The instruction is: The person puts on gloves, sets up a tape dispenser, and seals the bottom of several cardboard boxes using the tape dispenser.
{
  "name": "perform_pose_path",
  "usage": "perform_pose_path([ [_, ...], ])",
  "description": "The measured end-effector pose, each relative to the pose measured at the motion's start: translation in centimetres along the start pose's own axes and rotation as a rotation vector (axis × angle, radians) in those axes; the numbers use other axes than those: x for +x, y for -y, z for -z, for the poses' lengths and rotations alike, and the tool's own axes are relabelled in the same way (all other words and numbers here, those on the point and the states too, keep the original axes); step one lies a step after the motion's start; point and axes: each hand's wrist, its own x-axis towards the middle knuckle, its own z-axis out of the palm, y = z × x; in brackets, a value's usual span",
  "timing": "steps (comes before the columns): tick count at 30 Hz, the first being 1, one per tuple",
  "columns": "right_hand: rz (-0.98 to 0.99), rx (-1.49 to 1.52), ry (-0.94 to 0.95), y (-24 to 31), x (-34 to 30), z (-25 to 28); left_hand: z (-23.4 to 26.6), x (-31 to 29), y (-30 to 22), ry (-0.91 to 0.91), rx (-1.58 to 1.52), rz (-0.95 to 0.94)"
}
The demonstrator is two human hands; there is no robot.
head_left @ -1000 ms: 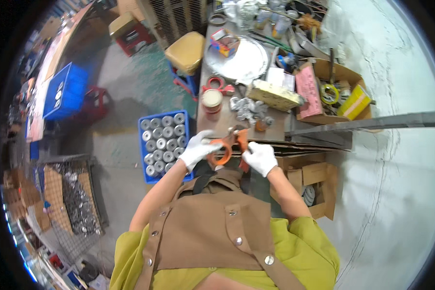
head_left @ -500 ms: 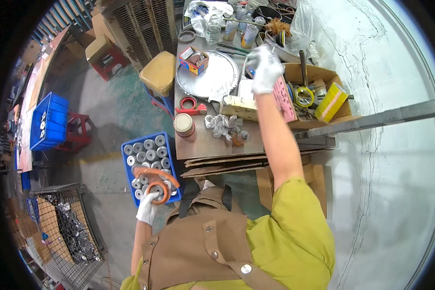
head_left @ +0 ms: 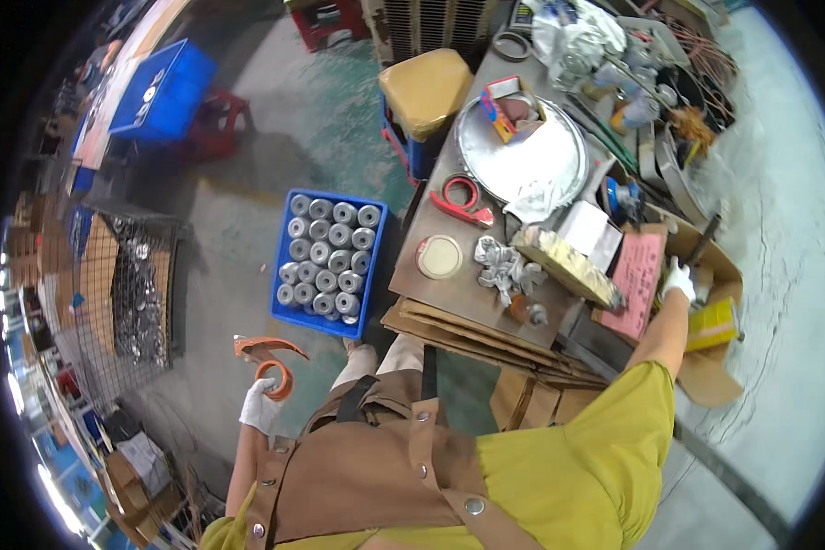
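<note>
My left hand [head_left: 259, 409], in a white glove, is closed on an orange tape dispenser [head_left: 273, 347] by its round ring. It holds the dispenser over the floor, in front of a blue crate [head_left: 282, 323] filled with several silver metal cylinders [head_left: 340, 236]. My right hand [head_left: 676, 280], gloved in white too, reaches into an open cardboard box [head_left: 711, 389] at the right. Beside it are a pink printed sheet [head_left: 634, 283] and a yellow box [head_left: 711, 324]. Its fingers are small and partly hidden, so their grip is unclear.
On the workbench [head_left: 419, 288] are a round metal lid [head_left: 559, 156], a red tape dispenser [head_left: 463, 203], a lidded can [head_left: 439, 257] and crumpled gloves [head_left: 502, 268]. A yellow-topped stool [head_left: 427, 92] stands behind. A wire cage [head_left: 101, 312] holds metal parts at left. A cracked wall rises at right.
The view has swung, shifting the bench right. My right hand has moved from over the back of the bench into the cardboard box. My left hand's tape dispenser is now clear of the crate.
</note>
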Motion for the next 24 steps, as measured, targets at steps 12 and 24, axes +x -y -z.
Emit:
perform_pose_path([
  [12,0.181,-0.102,0.031,4.4,0.1,0.9,1.1,0.7,-1.1,-0.035,-0.066,-0.020],
  [24,-0.471,0.535,-0.177,-0.6,-1.6,0.7,1.7,2.1,0.1,0.112,-0.123,0.014],
])
